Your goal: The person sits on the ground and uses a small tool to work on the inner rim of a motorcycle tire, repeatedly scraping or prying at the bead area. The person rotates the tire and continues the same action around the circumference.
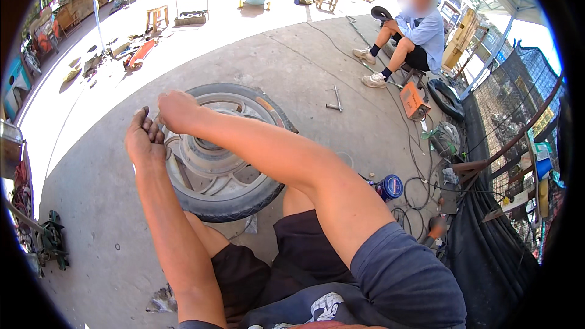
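Meeting over the left edge of the wheel (213, 164), the person's two bare hands come close together, fingertip to fingertip or nearly so. The left hand (145, 137) turns upward with its fingers curled and darkly smudged, while the right hand (177, 111) bends into a rounded, knuckled shape just beside it. Whether anything thin is pinched between the fingers cannot be told, as both grips are partly hidden. The wheel lies flat on the floor before the person's knees, its dull grey metal cast into broad spokes around a stepped, circular hub, and the right forearm crosses above it. Around the rim runs a black rubber tyre (222, 210), matt and grooved along its outer edge. The ground is rough grey concrete (292, 67), scuffed and stained, shaded here and glaring white beyond a curved line of sunlight. Past the wheel rests a slim T-shaped metal tool (336, 100); near the right knee stands a cylindrical container (390, 187) with a round blue top, beside loose loops of black cable (411, 192). Farther right are a boxy orange machine (415, 101), a loose rubber tyre leaning near it, and a coarse dark mesh (518, 88). Another person (426, 36) in a pale blue shirt sits on a low stool, and a square-legged wooden stool (157, 18) stands out in the sunlight.
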Available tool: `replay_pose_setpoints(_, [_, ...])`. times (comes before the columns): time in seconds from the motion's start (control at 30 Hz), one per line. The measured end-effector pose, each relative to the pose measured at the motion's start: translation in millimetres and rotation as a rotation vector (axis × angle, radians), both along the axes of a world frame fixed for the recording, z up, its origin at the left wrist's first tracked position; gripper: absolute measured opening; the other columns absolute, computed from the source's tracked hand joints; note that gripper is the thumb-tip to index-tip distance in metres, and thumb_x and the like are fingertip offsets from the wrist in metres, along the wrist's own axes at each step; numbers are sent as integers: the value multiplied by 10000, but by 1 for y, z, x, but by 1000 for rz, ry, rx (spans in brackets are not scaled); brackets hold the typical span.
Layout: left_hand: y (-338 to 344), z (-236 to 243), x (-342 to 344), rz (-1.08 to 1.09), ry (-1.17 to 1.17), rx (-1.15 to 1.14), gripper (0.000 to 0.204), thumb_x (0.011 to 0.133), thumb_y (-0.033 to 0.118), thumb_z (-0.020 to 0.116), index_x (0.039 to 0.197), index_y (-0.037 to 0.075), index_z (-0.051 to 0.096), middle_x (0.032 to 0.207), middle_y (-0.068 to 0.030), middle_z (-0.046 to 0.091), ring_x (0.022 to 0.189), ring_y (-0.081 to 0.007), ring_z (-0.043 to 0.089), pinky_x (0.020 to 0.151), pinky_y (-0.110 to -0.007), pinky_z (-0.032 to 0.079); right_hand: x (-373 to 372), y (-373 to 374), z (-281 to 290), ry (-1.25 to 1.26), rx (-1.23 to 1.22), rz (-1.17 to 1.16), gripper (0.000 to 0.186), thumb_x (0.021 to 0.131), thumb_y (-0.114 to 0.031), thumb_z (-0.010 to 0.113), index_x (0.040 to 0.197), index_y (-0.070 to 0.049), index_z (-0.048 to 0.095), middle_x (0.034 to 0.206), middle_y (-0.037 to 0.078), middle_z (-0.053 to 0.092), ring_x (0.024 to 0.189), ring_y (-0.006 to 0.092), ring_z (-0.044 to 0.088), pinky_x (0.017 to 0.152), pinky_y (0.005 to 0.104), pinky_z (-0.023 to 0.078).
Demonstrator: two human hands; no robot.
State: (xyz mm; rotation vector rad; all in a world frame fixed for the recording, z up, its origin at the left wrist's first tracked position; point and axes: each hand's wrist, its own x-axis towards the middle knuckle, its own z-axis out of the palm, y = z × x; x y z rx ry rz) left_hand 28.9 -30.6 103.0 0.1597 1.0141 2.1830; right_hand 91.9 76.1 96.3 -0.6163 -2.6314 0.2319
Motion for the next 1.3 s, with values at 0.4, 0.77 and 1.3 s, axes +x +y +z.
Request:
replay_pose_setpoints(0.4, [17,4,64,-26,741,-112,257,953,204,576,983,-37,656,665,6,539,571,-51,455,503,-218,339,62,-17,-18,738,-2110,228,635,1004,-564,251,1021,-2,546,980,141,624,977,264,593,911,412,466])
replay_pose_setpoints(0.77, [28,-9,114,-165,1376,-98,216,899,84,563,1062,-29,649,949,-177,691,880,-256,662,808,-340,492,108,-2,-50,1231,-2200,434,506,985,-413,287,1011,-9,591,985,141,647,935,271,633,869,392,518])
replay_pose_setpoints(1.3, [16,1,67,329,933,-178,213,922,85,567,1048,-82,608,864,-109,651,760,-149,611,689,-277,491,168,9,-4,1506,-2000,-108,368,1030,-302,295,993,36,435,983,156,487,979,288,527,950,458,464])
